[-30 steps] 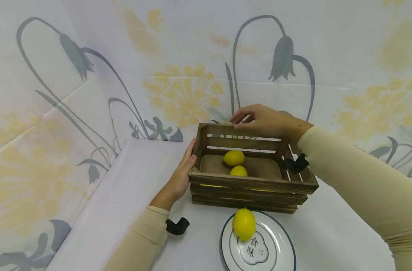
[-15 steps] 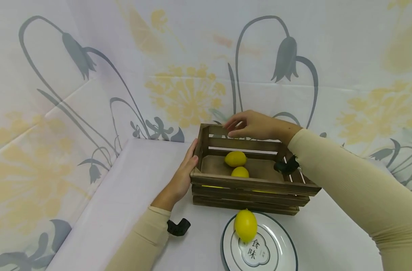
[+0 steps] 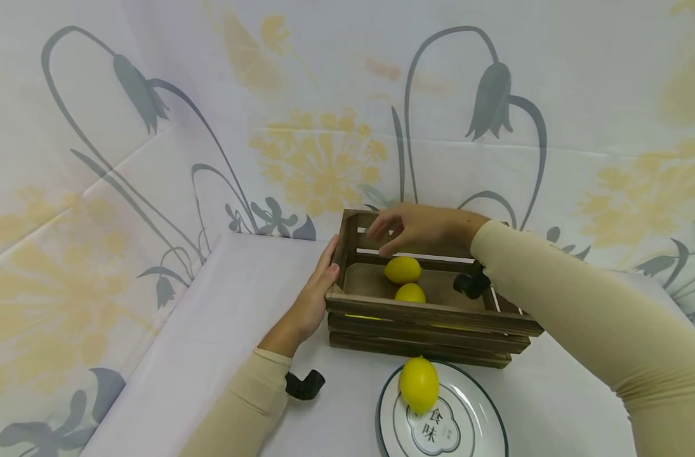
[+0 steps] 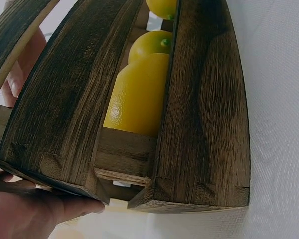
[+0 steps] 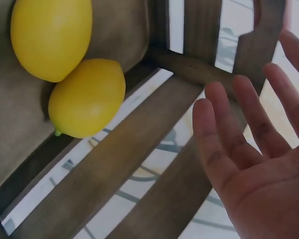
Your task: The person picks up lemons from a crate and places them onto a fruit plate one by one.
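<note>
A brown slatted wooden crate (image 3: 433, 311) holds several yellow lemons; two show over its front rail, a rear lemon (image 3: 402, 270) and a front lemon (image 3: 410, 293). Through the slats in the left wrist view a large lemon (image 4: 139, 97) shows close up. My left hand (image 3: 310, 304) rests along the outside of the crate's left end, fingers extended. My right hand (image 3: 418, 227) hangs over the crate's back part, above and behind the lemons, holding nothing. In the right wrist view its fingers are spread and slightly bent, apart from the nearest lemon (image 5: 87, 99).
In front of the crate lies a white plate (image 3: 478, 422) with a dark rim and printed characters, bearing another lemon (image 3: 419, 384). White cloth (image 3: 238, 273) covers the table. A flower-printed curtain (image 3: 336, 82) rises close behind the crate.
My right hand has moved left and down, from above the crate's back rail to lower over its inside. The left hand keeps its place on the crate, and the view has shifted slightly.
</note>
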The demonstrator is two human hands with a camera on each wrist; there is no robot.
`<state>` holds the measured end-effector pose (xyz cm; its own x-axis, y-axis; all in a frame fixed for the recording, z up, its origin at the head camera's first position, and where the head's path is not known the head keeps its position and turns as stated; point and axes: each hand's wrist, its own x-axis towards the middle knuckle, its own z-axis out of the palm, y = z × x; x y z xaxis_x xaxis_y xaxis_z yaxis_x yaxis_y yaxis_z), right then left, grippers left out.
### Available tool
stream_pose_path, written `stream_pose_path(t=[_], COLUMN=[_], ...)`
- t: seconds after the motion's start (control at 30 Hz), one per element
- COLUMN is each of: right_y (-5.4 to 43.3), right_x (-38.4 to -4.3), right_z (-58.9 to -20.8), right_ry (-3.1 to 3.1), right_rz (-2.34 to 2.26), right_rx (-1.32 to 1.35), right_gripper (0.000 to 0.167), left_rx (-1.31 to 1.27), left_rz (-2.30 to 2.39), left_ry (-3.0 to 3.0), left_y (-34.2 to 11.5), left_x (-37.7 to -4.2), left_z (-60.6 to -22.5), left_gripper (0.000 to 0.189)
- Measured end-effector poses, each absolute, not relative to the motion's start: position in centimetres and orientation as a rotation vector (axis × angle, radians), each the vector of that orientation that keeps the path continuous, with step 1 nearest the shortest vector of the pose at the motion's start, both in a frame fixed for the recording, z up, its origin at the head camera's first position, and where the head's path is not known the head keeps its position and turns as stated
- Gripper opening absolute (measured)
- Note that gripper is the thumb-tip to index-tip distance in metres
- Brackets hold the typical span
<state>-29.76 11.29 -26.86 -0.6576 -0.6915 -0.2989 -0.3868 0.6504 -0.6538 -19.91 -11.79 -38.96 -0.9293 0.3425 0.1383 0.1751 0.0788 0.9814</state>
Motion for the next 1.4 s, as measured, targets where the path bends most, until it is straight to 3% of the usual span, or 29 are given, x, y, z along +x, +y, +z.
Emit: stream_pose_path(t=[0.2, 0.5, 0.9, 1.4], right_y=[10.8, 9.9, 9.2, 8.1], right_x=[-29.5, -30.3, -30.6, -30.0], right_z=[-27.6, -28.9, -30.3, -32.0], right_ry=[2.236, 2.2, 2.134, 2.075], right_rz=[-0.777, -0.66, -0.574, -0.464], right_rx=[-0.713, -0.801, -0.879, -0.825], right_gripper=[0.044, 0.051, 0.044, 0.048], left_rx=[0.532, 0.526, 0.525, 0.536], left_rz=[1.973, 1.977, 1.956, 1.981], left_ry=[2.215, 2.231, 2.243, 2.226], left_y=[-11.8, -11.9, -12.1, -12.1], left_x=[-19.9, -19.8, -19.8, -19.8], left_z=[-38.9, -39.0, -39.0, -38.9], left_gripper=[0.056, 0.056, 0.053, 0.055])
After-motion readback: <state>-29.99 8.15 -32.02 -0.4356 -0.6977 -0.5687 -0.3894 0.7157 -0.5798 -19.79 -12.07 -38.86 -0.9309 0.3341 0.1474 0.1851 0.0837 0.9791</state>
